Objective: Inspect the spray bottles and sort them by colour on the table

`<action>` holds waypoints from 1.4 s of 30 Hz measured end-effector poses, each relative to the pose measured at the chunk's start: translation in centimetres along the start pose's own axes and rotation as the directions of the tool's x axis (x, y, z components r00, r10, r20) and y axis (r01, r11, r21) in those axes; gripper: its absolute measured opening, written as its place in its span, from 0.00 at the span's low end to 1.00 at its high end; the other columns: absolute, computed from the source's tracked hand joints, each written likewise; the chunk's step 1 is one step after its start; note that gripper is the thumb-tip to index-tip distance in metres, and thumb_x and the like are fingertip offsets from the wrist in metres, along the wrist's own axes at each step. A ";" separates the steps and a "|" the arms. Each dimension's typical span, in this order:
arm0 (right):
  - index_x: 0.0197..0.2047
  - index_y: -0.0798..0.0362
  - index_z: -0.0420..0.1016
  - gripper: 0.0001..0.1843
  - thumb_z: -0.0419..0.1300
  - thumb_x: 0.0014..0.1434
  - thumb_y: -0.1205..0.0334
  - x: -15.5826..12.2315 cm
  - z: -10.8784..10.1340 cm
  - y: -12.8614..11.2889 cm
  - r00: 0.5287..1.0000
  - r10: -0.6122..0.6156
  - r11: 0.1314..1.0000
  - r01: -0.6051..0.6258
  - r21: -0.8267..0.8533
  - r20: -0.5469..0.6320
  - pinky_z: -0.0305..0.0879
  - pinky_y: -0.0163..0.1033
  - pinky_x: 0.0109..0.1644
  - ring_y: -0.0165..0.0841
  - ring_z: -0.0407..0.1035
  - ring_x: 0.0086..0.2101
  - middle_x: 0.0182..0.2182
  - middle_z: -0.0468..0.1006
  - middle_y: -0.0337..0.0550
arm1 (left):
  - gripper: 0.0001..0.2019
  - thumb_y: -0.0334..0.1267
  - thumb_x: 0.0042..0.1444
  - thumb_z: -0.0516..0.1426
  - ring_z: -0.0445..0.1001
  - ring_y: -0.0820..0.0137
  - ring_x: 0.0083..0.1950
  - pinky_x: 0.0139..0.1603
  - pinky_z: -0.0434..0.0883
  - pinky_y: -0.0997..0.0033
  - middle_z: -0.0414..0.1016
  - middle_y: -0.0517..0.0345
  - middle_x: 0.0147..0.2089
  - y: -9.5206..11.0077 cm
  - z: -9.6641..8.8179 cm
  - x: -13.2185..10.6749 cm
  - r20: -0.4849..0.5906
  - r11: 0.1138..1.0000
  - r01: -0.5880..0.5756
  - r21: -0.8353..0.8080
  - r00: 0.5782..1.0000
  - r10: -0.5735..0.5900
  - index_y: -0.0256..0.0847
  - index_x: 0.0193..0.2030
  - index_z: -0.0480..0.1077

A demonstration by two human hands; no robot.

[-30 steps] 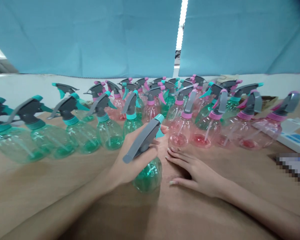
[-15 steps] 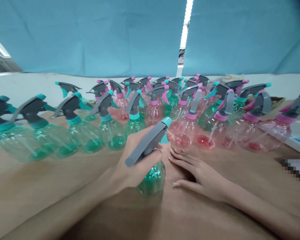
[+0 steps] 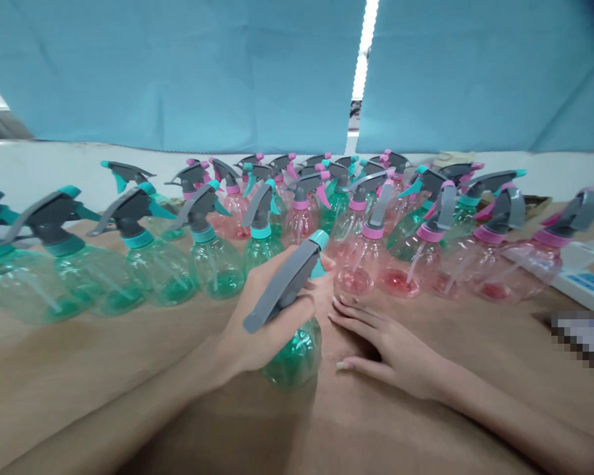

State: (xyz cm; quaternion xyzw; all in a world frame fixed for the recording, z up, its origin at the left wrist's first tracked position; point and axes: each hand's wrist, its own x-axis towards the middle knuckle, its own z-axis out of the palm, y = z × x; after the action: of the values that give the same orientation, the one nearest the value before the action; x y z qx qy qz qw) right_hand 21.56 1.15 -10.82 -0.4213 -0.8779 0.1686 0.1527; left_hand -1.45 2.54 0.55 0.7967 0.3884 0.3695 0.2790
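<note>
My left hand [image 3: 262, 316] is wrapped round the neck of a green spray bottle [image 3: 296, 356] with a grey head and a turquoise nozzle. Its nozzle points away from me, to the upper right, and my fingers hide the collar and most of the trigger. To the right, my right hand [image 3: 391, 343] lies on the wooden table [image 3: 376, 435] with its fingers apart, holding nothing. Just beyond its fingertips stands a pink spray bottle [image 3: 359, 267] with a pink collar. Nearest beyond my left hand is another green spray bottle [image 3: 261, 247].
Green spray bottles [image 3: 161, 270] line the left, and pink ones [image 3: 495, 264] the right. Several more of both colours crowd behind. At the right are a white-and-blue box [image 3: 584, 280] and a pixelated flat object [image 3: 584, 336]. A blue curtain [image 3: 202, 72] hangs behind.
The whole view has shifted slightly, so things appear a little further left. Both hands keep the same pose, and the left still grips the green spray bottle.
</note>
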 end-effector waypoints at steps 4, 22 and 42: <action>0.68 0.55 0.59 0.40 0.53 0.62 0.36 0.2 -0.3 -0.2 1.000 0.005 1.000 -0.005 -0.003 0.014 0.52 0.54 0.68 0.44 0.50 0.66 0.67 0.57 0.49 | 0.11 0.31 0.48 0.52 0.55 0.72 0.25 0.26 0.58 0.71 0.54 0.67 0.26 -0.1 0.3 0.0 -0.019 0.994 0.041 -0.106 0.999 -0.043 0.46 0.39 0.65; 0.68 0.51 0.60 0.35 0.53 0.64 0.40 0.3 -0.6 -0.2 0.999 -0.041 0.998 0.043 0.044 -0.034 0.54 0.57 0.66 0.47 0.53 0.65 0.67 0.58 0.50 | 0.12 0.33 0.52 0.53 0.61 0.72 0.24 0.24 0.58 0.71 0.60 0.67 0.25 -0.1 0.6 -0.1 -0.036 0.992 0.074 -0.099 0.996 -0.078 0.47 0.44 0.67; 0.67 0.51 0.60 0.34 0.54 0.64 0.43 0.2 -0.4 -0.1 0.999 -0.031 0.999 0.033 0.041 -0.031 0.54 0.57 0.66 0.46 0.53 0.65 0.67 0.58 0.50 | 0.16 0.33 0.51 0.54 0.59 0.71 0.24 0.26 0.57 0.70 0.61 0.67 0.26 -0.3 0.4 -0.1 -0.030 0.995 0.057 -0.085 0.998 -0.060 0.49 0.47 0.69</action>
State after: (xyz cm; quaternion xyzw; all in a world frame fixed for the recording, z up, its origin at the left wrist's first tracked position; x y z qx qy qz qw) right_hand 21.53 1.32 -10.36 -0.4064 -0.8784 0.1780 0.1776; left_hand -1.23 2.57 0.10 0.7664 0.4002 0.3900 0.3169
